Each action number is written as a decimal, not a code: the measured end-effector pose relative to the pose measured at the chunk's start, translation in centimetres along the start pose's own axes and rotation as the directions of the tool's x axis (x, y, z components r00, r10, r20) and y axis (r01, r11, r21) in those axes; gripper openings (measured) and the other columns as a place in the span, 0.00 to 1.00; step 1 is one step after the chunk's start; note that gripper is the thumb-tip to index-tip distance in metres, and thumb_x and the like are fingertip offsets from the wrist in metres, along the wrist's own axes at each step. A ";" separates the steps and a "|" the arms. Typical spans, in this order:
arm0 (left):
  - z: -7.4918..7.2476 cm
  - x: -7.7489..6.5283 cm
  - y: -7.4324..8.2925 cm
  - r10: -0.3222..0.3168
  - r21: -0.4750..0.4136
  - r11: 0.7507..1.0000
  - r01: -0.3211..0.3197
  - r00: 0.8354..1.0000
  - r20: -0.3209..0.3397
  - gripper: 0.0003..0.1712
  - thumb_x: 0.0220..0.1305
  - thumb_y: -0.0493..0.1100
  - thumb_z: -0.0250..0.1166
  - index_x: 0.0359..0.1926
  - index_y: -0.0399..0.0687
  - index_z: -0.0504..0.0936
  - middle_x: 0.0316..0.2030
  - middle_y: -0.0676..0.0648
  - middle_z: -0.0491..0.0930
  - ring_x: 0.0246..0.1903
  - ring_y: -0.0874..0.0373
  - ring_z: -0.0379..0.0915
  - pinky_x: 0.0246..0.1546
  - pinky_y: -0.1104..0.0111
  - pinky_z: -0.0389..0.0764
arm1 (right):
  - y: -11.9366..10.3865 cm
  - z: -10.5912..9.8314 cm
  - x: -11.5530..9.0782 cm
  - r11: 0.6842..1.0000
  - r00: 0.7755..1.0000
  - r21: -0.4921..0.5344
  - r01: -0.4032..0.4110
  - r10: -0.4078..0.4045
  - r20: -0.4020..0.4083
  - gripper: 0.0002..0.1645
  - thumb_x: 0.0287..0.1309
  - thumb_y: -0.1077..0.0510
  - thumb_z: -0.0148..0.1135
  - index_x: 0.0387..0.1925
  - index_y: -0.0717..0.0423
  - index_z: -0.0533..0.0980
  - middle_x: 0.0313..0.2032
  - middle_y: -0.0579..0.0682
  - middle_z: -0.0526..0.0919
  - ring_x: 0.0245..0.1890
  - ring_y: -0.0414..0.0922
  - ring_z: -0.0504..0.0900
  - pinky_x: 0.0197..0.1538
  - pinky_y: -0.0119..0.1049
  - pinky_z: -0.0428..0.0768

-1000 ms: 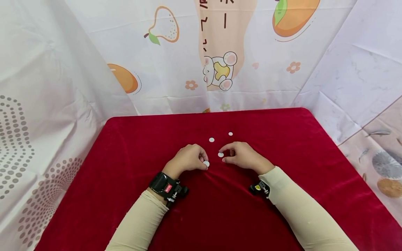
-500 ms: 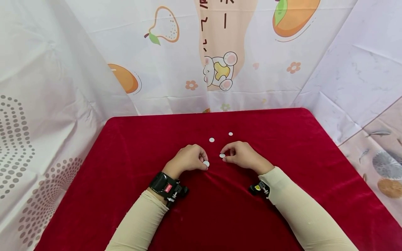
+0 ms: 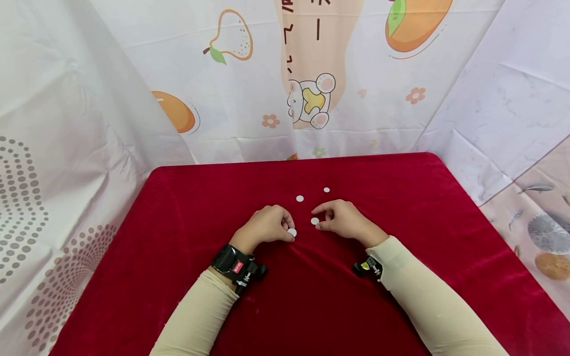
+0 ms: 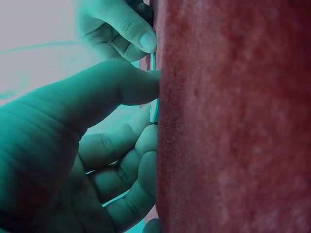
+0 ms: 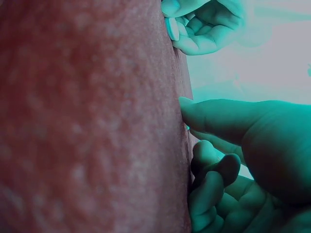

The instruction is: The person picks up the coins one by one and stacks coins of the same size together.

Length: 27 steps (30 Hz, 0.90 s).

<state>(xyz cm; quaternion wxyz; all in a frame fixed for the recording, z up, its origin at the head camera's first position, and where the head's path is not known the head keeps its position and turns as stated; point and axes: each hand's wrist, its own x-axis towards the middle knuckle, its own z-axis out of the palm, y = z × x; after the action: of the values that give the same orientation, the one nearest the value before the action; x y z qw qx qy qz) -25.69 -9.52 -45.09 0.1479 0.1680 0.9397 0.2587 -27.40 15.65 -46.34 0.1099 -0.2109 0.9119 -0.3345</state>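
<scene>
In the head view, my left hand [image 3: 269,223] pinches the rim of a flat white disc [image 3: 292,232] lying on the red cloth, thumb at the near side. The left wrist view shows that disc's thin edge [image 4: 154,111] between thumb and fingers. To its right, my right hand [image 3: 343,219] is around a second white disc [image 3: 314,221]. Its index fingertip stands a little off the disc, while the thumb is close by the near edge. In the right wrist view this second disc is almost wholly hidden behind the right thumb [image 5: 218,116].
Two more white discs lie farther back, one left [image 3: 300,199] and a smaller-looking one right [image 3: 326,190]. Red velvety cloth [image 3: 200,198] covers the table, slightly creased between the hands. A printed white curtain [image 3: 249,133] hangs behind the table's far edge.
The right hand drew the second disc slightly to the right and nearer, then its index finger lifted off it. The left hand and its disc have stayed in place.
</scene>
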 end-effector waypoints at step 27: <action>0.0 -0.1 0.0 -0.017 -0.023 1.000 0.017 1.000 -0.003 0.09 0.52 0.48 0.80 0.27 0.61 0.86 0.24 0.56 0.81 0.29 0.59 0.77 0.40 0.60 0.74 | 0.2 0.0 0.4 0.998 0.999 0.045 -0.040 0.039 0.033 0.09 0.57 0.56 0.77 0.40 0.46 0.87 0.18 0.44 0.73 0.20 0.41 0.71 0.30 0.35 0.73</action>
<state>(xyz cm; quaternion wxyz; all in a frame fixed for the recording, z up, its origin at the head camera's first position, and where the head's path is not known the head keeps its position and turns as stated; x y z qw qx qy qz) -25.61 -9.56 -45.02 0.1506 0.1579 0.9382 0.2685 -27.79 15.62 -46.52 0.1357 -0.1954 0.9062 -0.3495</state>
